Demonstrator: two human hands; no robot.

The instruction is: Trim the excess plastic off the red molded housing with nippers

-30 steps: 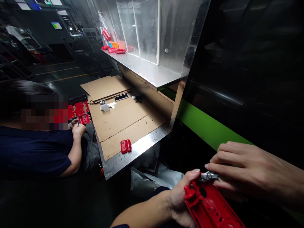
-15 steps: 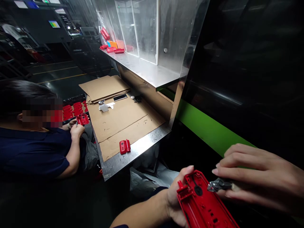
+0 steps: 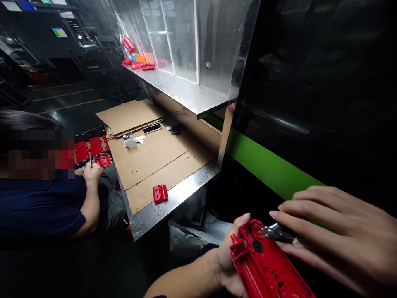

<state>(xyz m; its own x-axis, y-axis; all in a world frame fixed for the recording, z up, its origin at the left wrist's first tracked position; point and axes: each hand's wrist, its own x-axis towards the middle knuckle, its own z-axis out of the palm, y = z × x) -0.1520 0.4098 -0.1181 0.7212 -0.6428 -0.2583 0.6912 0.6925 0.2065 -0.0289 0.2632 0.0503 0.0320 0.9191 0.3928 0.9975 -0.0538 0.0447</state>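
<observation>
My left hand [image 3: 228, 260] grips a red plastic housing [image 3: 266, 265] at its left side, the hollow inner face turned up. A round black part sits inside it, and a black seal seems to run along the rim. In my right hand [image 3: 338, 227] is a pair of cutting nippers [image 3: 277, 232]. Their jaws are parted and lie over the upper end of the housing, near the round black part; I cannot tell whether they touch it. The nippers' handles are mostly hidden by my fingers.
Left of the table [image 3: 173, 198] a co-worker [image 3: 40, 198] holds a similar red housing [image 3: 102, 159] and a tool. Another red housing [image 3: 160, 193] lies on the table edge. Cardboard sheets [image 3: 133, 116], a phone [image 3: 152, 128] and black scraps lie there too. A metal shelf [image 3: 186, 93] overhangs the table.
The nippers have moved left and up over the housing, and their jaws now show parted. My left hand keeps its hold on the housing. The view has shifted slightly.
</observation>
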